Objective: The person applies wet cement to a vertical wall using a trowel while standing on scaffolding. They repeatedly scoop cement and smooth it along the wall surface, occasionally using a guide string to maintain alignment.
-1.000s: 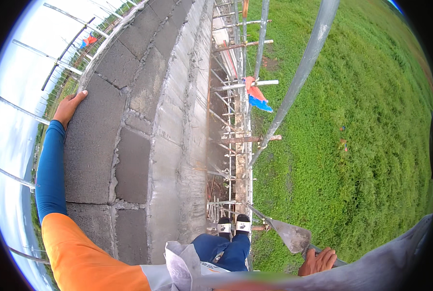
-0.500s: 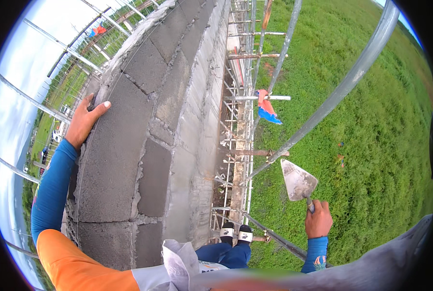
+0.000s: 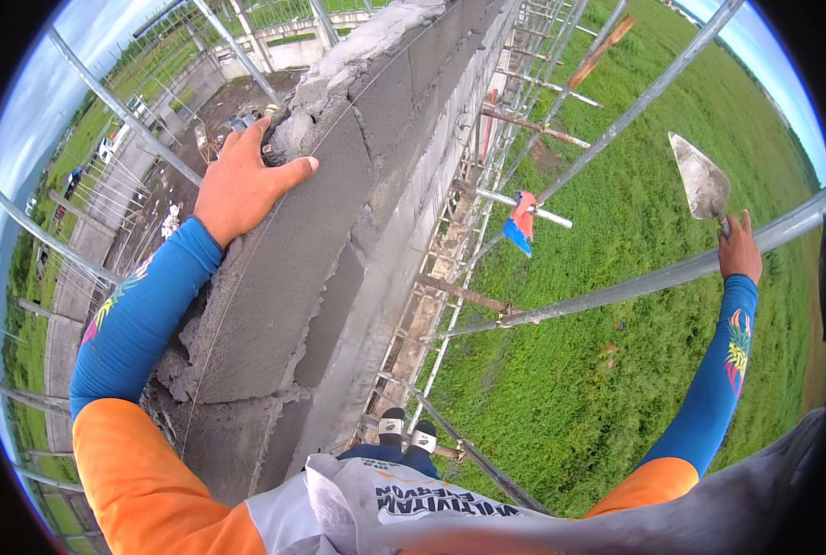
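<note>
My left hand (image 3: 244, 190) rests on the top of a grey block wall (image 3: 269, 296), fingers stretched over the edge and thumb spread to one side; it holds nothing loose. A string line (image 3: 211, 353) runs along the wall close to that thumb. Out to the right, my right hand (image 3: 740, 250) is closed around the handle of a trowel (image 3: 702, 179). The trowel's pointed metal blade is tilted upward and smeared with mortar. It is in the air over the grass, touching no block. Behind that hand passes a thick scaffold pipe (image 3: 635, 285).
Scaffold tubes and planks (image 3: 473, 298) drop away along the wall's right side. A red and blue cloth (image 3: 522, 222) is tied to one tube. My feet (image 3: 405, 427) show below, beside the wall. More pipes (image 3: 117, 102) rise on the left; grass (image 3: 561, 416) lies far below.
My right hand has swung up and out to the right with the trowel. My view has shifted; my left hand is still on the wall top.
</note>
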Tool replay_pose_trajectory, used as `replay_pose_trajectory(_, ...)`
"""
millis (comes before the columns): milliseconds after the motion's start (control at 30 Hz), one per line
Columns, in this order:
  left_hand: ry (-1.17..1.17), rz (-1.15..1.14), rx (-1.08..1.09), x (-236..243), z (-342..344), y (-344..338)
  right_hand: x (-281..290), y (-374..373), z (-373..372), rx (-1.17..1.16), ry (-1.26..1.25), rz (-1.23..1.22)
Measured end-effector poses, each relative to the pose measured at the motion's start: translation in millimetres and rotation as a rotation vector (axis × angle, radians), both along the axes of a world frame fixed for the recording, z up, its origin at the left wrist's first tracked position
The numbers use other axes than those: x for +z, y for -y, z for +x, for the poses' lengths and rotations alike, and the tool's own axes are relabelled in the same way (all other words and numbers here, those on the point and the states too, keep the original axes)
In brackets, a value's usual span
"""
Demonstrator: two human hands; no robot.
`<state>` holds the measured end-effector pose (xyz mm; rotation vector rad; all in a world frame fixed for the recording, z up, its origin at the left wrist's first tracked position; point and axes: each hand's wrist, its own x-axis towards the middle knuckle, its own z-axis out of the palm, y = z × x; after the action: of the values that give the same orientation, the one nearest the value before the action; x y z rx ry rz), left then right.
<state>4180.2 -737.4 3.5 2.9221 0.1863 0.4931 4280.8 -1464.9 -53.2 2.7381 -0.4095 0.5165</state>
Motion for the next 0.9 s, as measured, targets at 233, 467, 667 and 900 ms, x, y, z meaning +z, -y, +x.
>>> replay_pose_trajectory(233,0.168,-0.387,-0.129,-11,12,-26,-1,18,-2,-0.011,-0.159,0.009)
replay_pose_trajectory(467,0.054,0.261,-0.450,-9,12,-52,3,36,5,0.041,-0.247,-0.118)
replay_pose_trajectory(667,-0.028,0.136,-0.366,-8,14,-50,3,42,7,0.010,-0.283,-0.103)
replay_pose_trajectory(900,0.067,0.074,-0.244,-24,12,-51,9,32,11,-0.032,-0.301,-0.122)
